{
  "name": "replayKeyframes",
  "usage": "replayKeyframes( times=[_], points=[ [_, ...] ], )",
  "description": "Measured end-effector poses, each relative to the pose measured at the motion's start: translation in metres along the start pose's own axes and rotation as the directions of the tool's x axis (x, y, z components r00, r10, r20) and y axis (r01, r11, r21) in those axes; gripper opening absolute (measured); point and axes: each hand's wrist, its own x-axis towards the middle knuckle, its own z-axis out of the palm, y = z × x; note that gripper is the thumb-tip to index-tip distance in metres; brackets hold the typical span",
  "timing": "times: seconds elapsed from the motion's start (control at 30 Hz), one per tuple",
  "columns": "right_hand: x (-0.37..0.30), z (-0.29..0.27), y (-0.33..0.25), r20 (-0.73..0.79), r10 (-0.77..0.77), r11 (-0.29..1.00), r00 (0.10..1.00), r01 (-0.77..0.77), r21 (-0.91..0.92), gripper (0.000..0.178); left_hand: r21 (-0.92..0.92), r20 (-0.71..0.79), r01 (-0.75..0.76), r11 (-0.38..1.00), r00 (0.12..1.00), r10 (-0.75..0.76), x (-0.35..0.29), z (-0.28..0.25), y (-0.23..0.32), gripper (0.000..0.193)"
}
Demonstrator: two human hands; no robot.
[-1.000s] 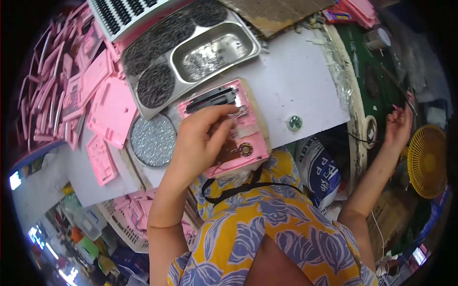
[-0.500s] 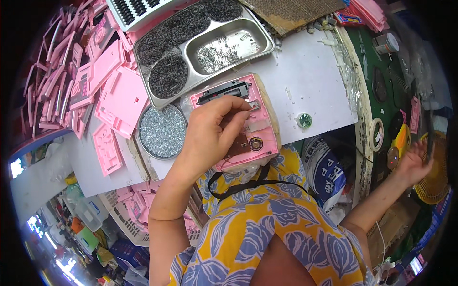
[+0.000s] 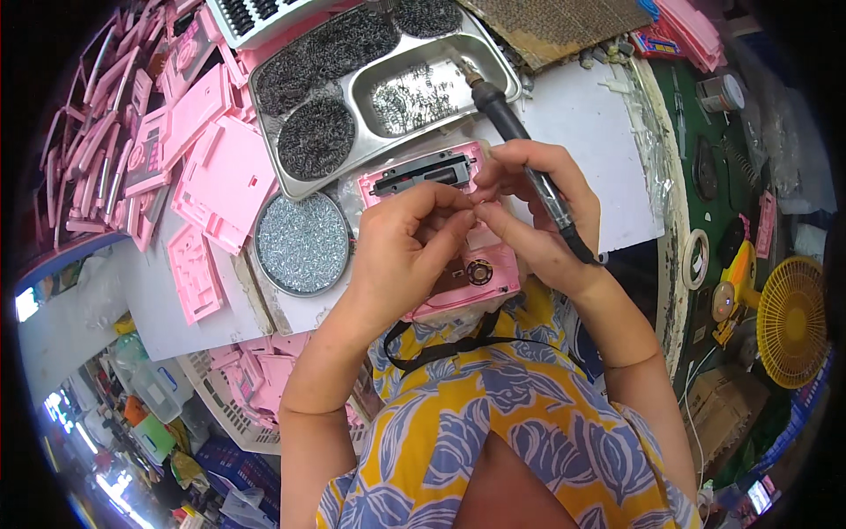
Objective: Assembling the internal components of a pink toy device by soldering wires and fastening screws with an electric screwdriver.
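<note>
Both hands meet over a pink plastic case (image 3: 504, 272) in front of me. My left hand (image 3: 401, 247) is closed, thumb and fingertips pinched over the case; whatever lies in the pinch is hidden. My right hand (image 3: 551, 220) is closed at its left, fingertips touching or almost touching the left's. Across the right hand runs what looks like a soldering iron (image 3: 515, 132), dark-handled, its metal end pointing away toward the tray. Inside the case, a black slotted part (image 3: 423, 175) lies at the far end and a round dark disc (image 3: 479, 272) at the near end.
Beyond the case stands a metal tray (image 3: 359, 141) of small dark parts. A round dish (image 3: 301, 242) of silvery pieces sits left. Pink plastic parts (image 3: 225, 185) pile up at far left. On the right are a tape roll (image 3: 695, 259) and a yellow fan (image 3: 791, 322).
My right hand has come from beside the fan at the right to the case, now with the dark-handled tool. The left hand stays over the case, shifted slightly.
</note>
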Motion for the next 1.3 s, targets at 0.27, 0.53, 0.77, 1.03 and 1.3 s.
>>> replayKeyframes(
  times=[0.27, 0.53, 0.77, 1.03, 1.3],
  points=[
    [-0.007, 0.005, 0.006, -0.048, -0.023, 0.999, 0.999, 0.024, 0.033, 0.054, -0.324, -0.005, 0.104, 0.94, 0.994, -0.112, -0.004, 0.004, -0.012, 0.009],
    [-0.006, 0.017, 0.011, -0.12, -0.05, 0.992, 0.992, 0.063, 0.109, 0.061, -0.459, -0.05, 0.08, 0.885, 0.992, -0.115, -0.007, 0.006, -0.019, 0.009],
    [-0.007, -0.011, 0.003, 0.05, -0.335, 0.891, 0.941, 0.334, -0.308, 0.038, -0.386, -0.068, 0.067, 0.92, 0.993, -0.101, -0.008, 0.003, -0.016, 0.009],
    [-0.036, -0.107, -0.04, -0.313, 0.162, 0.986, 0.936, -0.139, 0.093, 0.075, 0.417, -0.132, -0.38, 0.826, 0.874, 0.468, 0.005, 0.006, -0.017, 0.014],
    [-0.069, -0.086, -0.011, -0.162, 0.111, 0.99, 0.98, -0.124, -0.068, 0.028, 0.718, -0.085, -0.248, 0.651, 0.896, 0.435, 0.011, 0.019, -0.02, 0.015]
  ],
)
